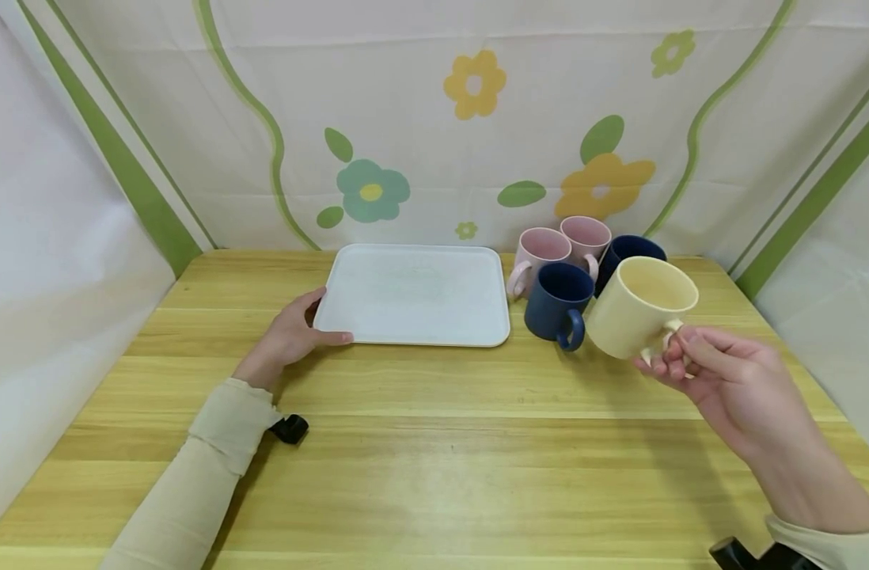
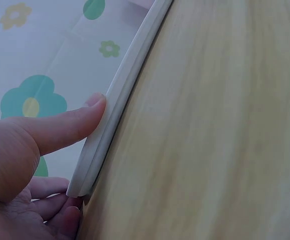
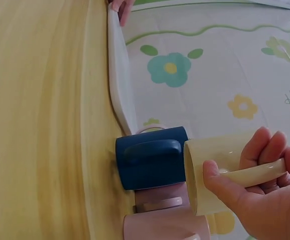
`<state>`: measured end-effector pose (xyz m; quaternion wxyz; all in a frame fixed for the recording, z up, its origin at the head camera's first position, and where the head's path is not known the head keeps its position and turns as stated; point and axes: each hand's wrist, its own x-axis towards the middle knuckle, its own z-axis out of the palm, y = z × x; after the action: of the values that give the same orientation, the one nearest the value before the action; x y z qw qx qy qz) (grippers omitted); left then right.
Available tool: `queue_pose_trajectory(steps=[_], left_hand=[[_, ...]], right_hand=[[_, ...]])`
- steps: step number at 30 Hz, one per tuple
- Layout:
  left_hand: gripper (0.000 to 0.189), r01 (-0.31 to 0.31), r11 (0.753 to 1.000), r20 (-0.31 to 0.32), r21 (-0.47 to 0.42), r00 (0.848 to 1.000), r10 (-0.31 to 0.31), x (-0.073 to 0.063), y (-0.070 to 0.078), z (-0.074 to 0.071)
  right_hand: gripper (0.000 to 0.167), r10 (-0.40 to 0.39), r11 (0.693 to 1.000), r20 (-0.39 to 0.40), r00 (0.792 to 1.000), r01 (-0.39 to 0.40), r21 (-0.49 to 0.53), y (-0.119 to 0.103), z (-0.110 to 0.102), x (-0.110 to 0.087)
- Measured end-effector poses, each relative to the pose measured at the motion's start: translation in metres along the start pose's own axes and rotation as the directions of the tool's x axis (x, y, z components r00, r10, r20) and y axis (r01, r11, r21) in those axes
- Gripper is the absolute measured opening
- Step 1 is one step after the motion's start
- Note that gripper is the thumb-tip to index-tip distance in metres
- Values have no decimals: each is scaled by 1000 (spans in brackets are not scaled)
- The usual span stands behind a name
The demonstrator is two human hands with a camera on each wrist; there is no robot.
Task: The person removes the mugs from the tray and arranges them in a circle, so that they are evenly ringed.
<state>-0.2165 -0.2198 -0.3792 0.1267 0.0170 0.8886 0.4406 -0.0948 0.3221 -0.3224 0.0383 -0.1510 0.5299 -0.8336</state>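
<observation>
My right hand [image 1: 737,388] pinches the handle of a pale yellow mug [image 1: 641,313], which is raised above the table and leans to one side. Beside it stand two dark blue mugs, the front one [image 1: 559,301] upright with its handle toward me and the rear one [image 1: 628,249] partly covered by the yellow mug. Two pink mugs [image 1: 541,245] are behind the front blue one. At the front left corner of a white rectangular tray [image 1: 413,293], my left hand [image 1: 292,332] holds the rim; its thumb [image 2: 79,125] presses the front edge and the fingers curl at the corner.
The tray lies flat on the wooden table [image 1: 434,459], left of the mugs. A flower-printed cloth [image 1: 420,103] hangs behind the table's back edge, and white cloth [image 1: 57,261] hangs at the sides.
</observation>
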Motion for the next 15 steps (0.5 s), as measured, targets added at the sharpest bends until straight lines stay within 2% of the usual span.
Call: queue_pose_trajectory(steps=[6, 15], left_hand=[[114, -6, 1000, -3, -7, 1000, 6, 1, -1, 1], [113, 0, 1000, -4, -14, 1000, 0, 0, -1, 1]], right_hand=[[42, 21, 1000, -21, 1000, -21, -4, 4, -3, -1], [39, 94, 995, -42, 995, -95, -38, 12, 2, 1]])
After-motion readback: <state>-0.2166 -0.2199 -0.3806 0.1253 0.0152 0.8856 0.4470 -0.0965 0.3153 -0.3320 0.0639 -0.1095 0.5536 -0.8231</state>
